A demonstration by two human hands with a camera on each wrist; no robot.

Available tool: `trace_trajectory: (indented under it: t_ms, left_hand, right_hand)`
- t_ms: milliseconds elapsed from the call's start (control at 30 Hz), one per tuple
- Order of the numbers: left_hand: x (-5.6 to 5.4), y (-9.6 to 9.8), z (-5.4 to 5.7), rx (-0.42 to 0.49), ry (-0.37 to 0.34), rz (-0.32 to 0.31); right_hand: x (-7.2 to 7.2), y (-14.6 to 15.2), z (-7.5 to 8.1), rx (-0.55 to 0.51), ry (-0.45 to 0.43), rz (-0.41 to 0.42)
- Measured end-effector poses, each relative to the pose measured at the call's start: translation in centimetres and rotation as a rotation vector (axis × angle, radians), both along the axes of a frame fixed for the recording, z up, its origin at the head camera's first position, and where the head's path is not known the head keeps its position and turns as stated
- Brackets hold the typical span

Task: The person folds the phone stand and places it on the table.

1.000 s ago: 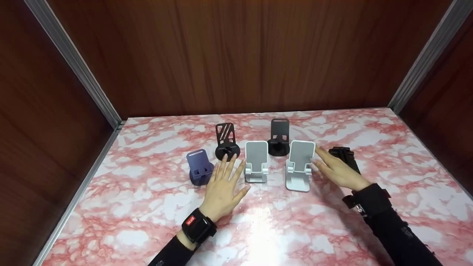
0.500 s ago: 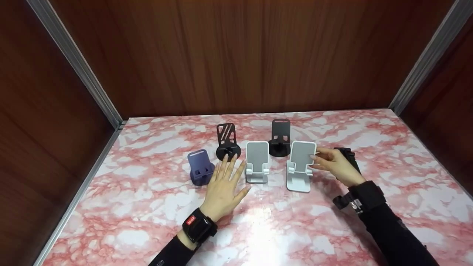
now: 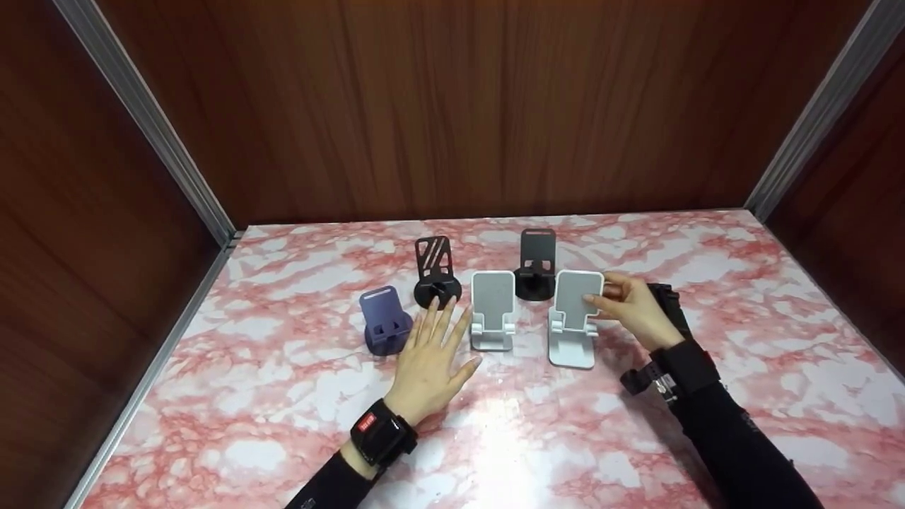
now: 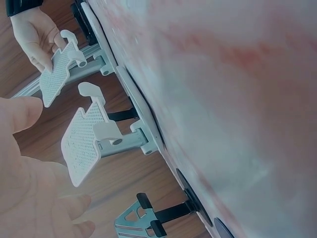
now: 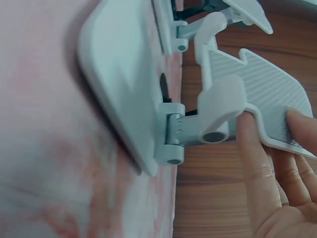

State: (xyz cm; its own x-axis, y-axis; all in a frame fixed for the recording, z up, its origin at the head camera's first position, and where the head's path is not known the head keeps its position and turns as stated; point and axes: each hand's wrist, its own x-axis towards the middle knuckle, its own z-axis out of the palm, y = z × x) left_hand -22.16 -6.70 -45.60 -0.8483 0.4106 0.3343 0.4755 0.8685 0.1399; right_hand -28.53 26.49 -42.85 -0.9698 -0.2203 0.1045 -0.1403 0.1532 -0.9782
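Wood panelling rises behind our marbled pink-and-white table. Our left hand lies palm down and empty, its fingers straight and spread. Our right hand is partly curled, pinching the right edge of the right-hand white stand, thumb in front, which stands on the table. Between our hands we see the second white stand. Behind are the solid black stand and the slotted black stand; our purple stand is just beside our left fingers.
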Motion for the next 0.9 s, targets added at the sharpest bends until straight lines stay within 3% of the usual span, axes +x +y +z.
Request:
trace_trajectory:
  t_ms: [300,567,767,900]
  left_hand:
    - [0.3,0.2,0.0,0.015,-0.016,-0.017]
    - [0.4,0.4,0.2,0.016,-0.016,-0.024]
    - [0.4,0.9,0.7,0.098,0.006,-0.149]
    - [0.6,1.3,1.1,0.197,-0.031,-0.231]
  right_hand:
    - [0.6,0.3,0.6,-0.032,0.005,-0.021]
    - [1.8,0.1,2.2,-0.040,0.030,-0.008]
    - [2.7,-0.9,3.6,-0.040,0.045,0.007]
    - [3.4,-1.8,4.4,0.005,0.053,0.019]
